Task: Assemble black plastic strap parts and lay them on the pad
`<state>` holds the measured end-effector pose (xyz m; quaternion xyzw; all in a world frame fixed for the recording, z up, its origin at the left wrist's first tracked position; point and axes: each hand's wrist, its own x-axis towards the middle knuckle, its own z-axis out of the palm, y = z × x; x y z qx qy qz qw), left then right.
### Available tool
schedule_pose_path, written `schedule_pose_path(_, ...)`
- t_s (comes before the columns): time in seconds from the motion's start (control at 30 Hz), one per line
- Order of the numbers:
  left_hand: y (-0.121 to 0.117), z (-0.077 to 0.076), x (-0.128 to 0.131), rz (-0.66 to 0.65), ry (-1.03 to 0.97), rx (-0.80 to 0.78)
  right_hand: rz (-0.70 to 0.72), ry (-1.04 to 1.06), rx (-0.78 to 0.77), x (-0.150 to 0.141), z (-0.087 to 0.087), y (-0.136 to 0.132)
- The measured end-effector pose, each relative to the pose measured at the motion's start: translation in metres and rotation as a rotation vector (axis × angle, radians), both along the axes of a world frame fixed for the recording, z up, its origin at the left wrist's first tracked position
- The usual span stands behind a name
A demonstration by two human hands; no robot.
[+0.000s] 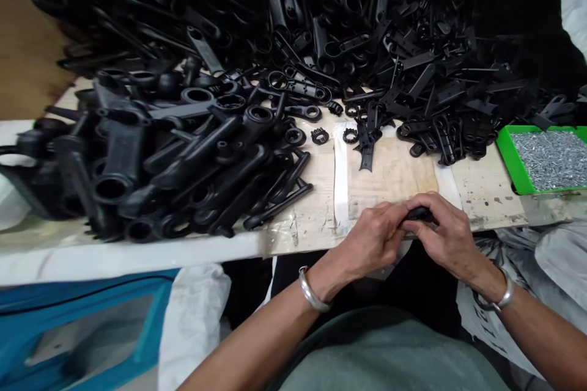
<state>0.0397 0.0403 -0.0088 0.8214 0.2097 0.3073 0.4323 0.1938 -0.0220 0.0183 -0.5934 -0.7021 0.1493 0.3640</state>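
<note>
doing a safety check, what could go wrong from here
The small black piece between the left hand and right hand might drop past the edge of the pale wooden tabletop. A bump could spill small silvery metal pieces from the shallow green tray. The loose heap of black plastic parts might slide.

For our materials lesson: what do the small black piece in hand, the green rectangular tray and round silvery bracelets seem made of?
Small black piece: possibly smooth plastic, from its even darkness, but mostly covered.
Green rectangular tray: probably smooth plastic, from its even, bright colour.
Silvery bracelets: likely polished metal, from their shiny highlights.
</note>
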Motion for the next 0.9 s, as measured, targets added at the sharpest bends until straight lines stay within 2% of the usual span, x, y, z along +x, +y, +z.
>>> schedule_pose_path(0.13,-0.001,-0.003,0.001,0.071,-0.009,-0.006,0.042,0.015,-0.048,0.002,0.002,0.009)
schedule_pose_path(0.27,0.000,-0.001,0.000,0.080,0.037,-0.110,0.109,0.078,-0.113,0.011,-0.001,0.019)
schedule_pose_path(0.37,0.006,0.007,-0.004,0.019,0.088,-0.225,0.130,0.109,-0.138,0.017,-0.007,0.019)
schedule_pose_path(0.5,0.014,0.018,-0.007,-0.139,0.068,-0.373,0.145,0.101,-0.063,0.022,-0.014,0.017)
schedule_pose_path(0.6,0.013,0.020,-0.009,-0.155,0.068,-0.355,0.160,0.005,-0.013,0.028,-0.014,0.019)
schedule_pose_path(0.63,0.012,0.021,-0.011,-0.111,0.067,-0.288,0.159,-0.061,-0.004,0.031,-0.012,0.020)
schedule_pose_path(0.7,0.009,0.025,-0.020,0.062,0.071,-0.033,0.101,-0.214,0.016,0.039,-0.008,0.022)
schedule_pose_path(0.83,0.016,0.041,-0.060,0.585,0.161,0.679,-0.127,-0.435,0.050,0.048,0.003,0.033)
schedule_pose_path(0.9,0.029,0.052,-0.086,0.813,0.239,0.889,-0.226,-0.577,0.050,0.046,0.008,0.043)
